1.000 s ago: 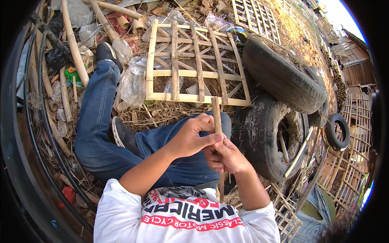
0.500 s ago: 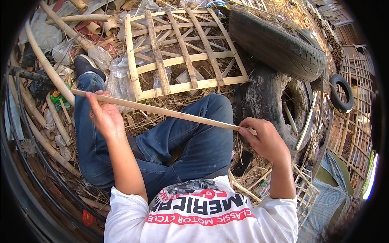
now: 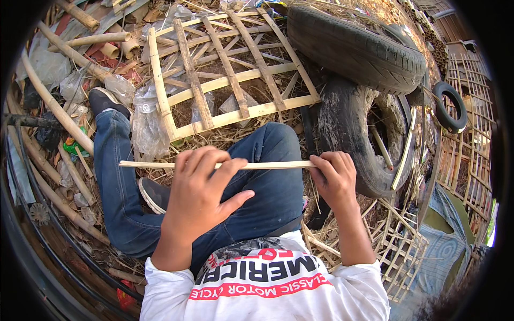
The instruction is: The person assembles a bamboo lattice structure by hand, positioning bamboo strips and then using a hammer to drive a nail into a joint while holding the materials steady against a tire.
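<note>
One thin, pale wooden strip (image 3: 276,165): right hand (image 3: 337,175) pinches its end, likely steadying it; left hand (image 3: 199,187) spreads fingers over it.

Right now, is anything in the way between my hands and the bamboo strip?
Nothing visible is. Your right hand pinches the bamboo strip at its right end; your left hand overlaps it, though contact there is unclear.

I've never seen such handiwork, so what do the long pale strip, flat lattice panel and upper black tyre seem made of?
Long pale strip: bamboo or wood, apparently unpainted, judging by its plain straw colour.
Flat tan lattice panel: probably bare bamboo; slats look mottled.
Upper black tyre: likely rubber, matt, with grooved tread.
</note>
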